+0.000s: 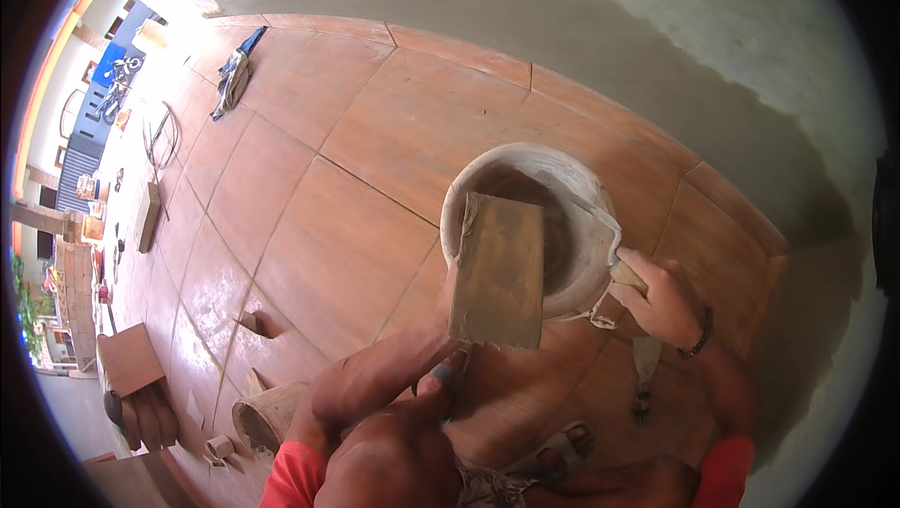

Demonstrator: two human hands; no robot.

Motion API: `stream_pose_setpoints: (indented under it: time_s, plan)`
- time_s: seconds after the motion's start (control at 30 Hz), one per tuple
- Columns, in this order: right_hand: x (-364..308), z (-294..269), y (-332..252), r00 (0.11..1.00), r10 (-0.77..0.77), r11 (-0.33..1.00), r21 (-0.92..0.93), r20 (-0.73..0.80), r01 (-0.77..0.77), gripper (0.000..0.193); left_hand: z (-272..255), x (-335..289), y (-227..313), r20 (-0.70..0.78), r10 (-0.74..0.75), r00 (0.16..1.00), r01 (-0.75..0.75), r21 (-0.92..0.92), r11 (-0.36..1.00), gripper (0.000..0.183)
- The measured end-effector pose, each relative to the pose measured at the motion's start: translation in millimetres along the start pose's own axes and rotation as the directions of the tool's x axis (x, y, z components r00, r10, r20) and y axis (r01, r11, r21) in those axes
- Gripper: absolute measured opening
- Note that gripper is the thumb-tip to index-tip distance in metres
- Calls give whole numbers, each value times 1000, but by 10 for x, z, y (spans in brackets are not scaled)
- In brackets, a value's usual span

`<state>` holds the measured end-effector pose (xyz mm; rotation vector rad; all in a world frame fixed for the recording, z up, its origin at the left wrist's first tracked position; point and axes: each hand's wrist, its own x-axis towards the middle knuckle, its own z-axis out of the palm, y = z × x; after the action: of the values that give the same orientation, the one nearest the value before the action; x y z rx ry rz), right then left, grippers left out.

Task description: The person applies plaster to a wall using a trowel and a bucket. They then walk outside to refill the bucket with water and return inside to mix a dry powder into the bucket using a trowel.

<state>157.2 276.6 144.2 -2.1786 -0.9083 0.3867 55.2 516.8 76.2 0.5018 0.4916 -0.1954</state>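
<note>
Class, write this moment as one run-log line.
left hand: supports board, grip hidden | right hand: grips trowel | bucket: board and trowel over its opening

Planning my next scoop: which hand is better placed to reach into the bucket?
Probably the right hand: it grips the trowel, angled over the bucket. The left hand holds the board.

Left grip [442, 306]: mine, mostly hidden behind the board [499, 269]. Bucket [534, 160]: interior partly covered by that same board. Red sleeves [292, 478], mine: cut off by lower edge. Distant motorcycle [116, 88]: too small for detail.
</note>
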Motion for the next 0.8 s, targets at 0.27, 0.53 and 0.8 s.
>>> stream_pose_setpoints:
  time_s: [0.27, 0.53, 0.8]
  plan:
    - [-375, -44, -79, 886, -455, 888, -30, 90, 459, 21, -80, 65, -51, 41, -24, 999, 24, -18, 1000, 24]
    - [-278, 206, 25, 951, -293, 952, -61, 95, 299, 29, -58, 12, -226, 166, -96, 981, 113, -98, 989, 23]
    - [109, 183, 216, 991, -131, 983, -134, -4, 129, 32, -52, -136, -189, 119, -90, 989, 89, 11, 996, 25]
